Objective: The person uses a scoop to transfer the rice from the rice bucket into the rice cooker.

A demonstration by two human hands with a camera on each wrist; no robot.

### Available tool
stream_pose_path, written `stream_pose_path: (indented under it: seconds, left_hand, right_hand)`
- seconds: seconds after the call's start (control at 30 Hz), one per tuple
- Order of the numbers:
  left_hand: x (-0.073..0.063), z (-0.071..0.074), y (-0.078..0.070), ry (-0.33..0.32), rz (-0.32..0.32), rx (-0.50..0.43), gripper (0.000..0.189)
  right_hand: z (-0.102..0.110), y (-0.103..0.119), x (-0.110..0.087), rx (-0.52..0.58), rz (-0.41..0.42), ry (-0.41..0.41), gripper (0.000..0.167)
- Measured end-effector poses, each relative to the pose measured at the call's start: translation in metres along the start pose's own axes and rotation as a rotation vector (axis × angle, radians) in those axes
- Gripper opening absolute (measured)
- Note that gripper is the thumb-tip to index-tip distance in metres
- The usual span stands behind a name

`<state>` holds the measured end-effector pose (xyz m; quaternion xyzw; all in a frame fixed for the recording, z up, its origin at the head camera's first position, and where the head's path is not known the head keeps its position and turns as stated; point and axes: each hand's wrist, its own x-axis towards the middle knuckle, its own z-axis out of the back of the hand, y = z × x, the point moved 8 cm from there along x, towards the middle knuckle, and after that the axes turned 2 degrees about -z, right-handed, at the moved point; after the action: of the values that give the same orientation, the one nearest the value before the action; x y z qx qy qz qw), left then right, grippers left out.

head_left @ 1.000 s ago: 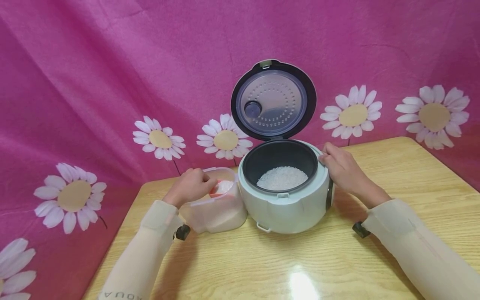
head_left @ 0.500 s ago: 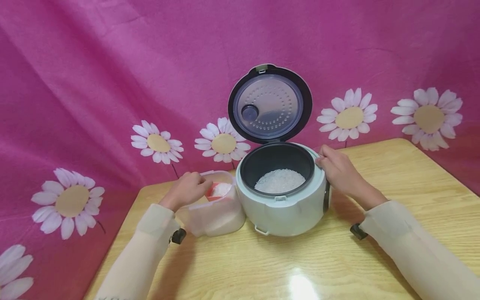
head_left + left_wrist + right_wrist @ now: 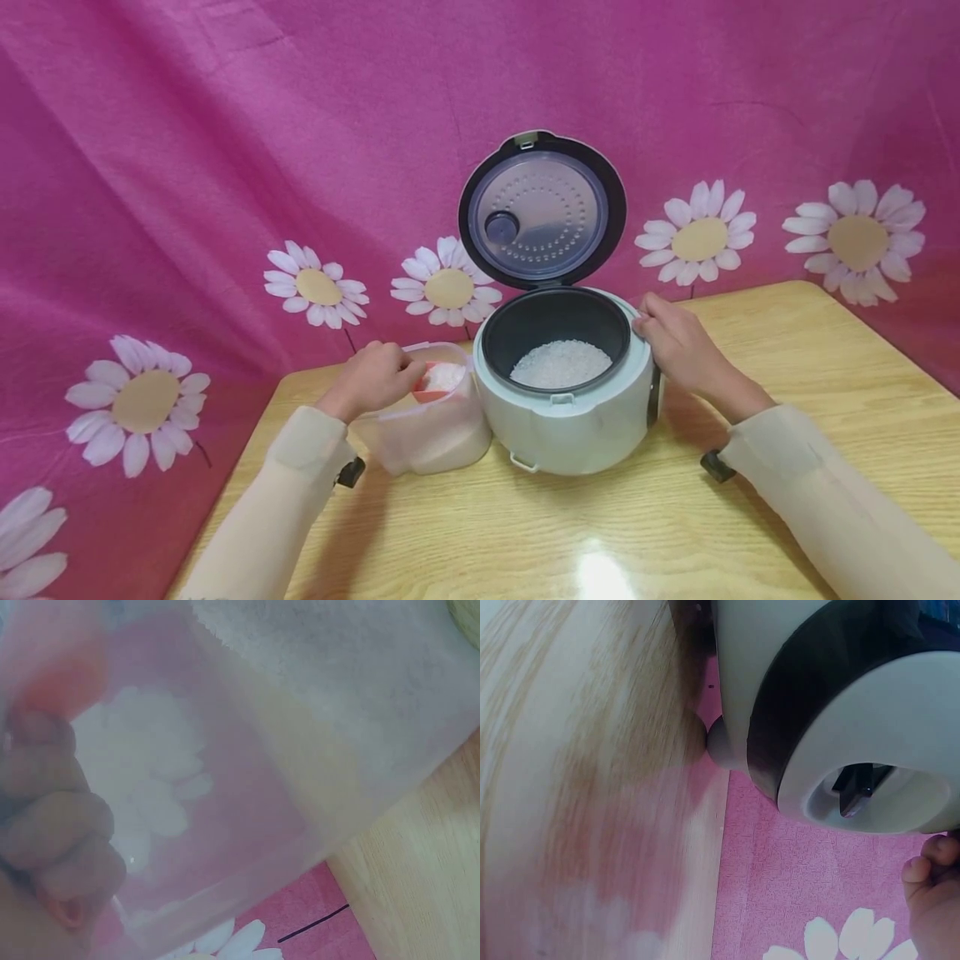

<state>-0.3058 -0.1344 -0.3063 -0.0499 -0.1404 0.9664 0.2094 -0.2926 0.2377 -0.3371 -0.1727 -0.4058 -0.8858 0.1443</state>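
My left hand (image 3: 375,377) grips a red scoop (image 3: 429,395) heaped with white rice, down inside a translucent plastic container (image 3: 442,437). Through the container's wall in the left wrist view, curled fingers (image 3: 56,810) and the orange-red blur of the scoop (image 3: 71,682) show. More rice lies at the container's bottom. A pale mint rice cooker (image 3: 570,433) stands just right of the container, its lid (image 3: 540,208) raised. White rice (image 3: 561,364) covers the bottom of its black inner pot (image 3: 555,312). My right hand (image 3: 678,342) holds the cooker's upper right rim, thumb on top.
The cooker and container share a light wooden table (image 3: 480,533), near its back edge. Behind them hangs a magenta cloth (image 3: 360,125) printed with white daisies. The lid leans back close to that cloth.
My left hand has shifted slightly left, and more of the red scoop now shows in the container. The right hand stays on the cooker's rim. The head view has tilted slightly.
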Motion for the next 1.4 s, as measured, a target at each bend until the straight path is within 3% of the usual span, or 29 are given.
stream_pose_path:
  seconds: [0.77, 1.0, 1.4]
  left_hand:
    - [-0.008, 0.017, 0.009, -0.097, -0.006, -0.03, 0.045]
    - [-0.011, 0.02, 0.015, -0.091, 0.029, -0.063, 0.048]
    - [-0.015, 0.036, 0.021, -0.135, 0.033, -0.07, 0.047]
  right_hand:
    - [0.0, 0.001, 0.0, 0.0, 0.023, -0.015, 0.018]
    - [0.0, 0.002, -0.001, 0.015, 0.01, -0.002, 0.018]
    - [0.0, 0.001, 0.0, 0.004, 0.022, -0.018, 0.017]
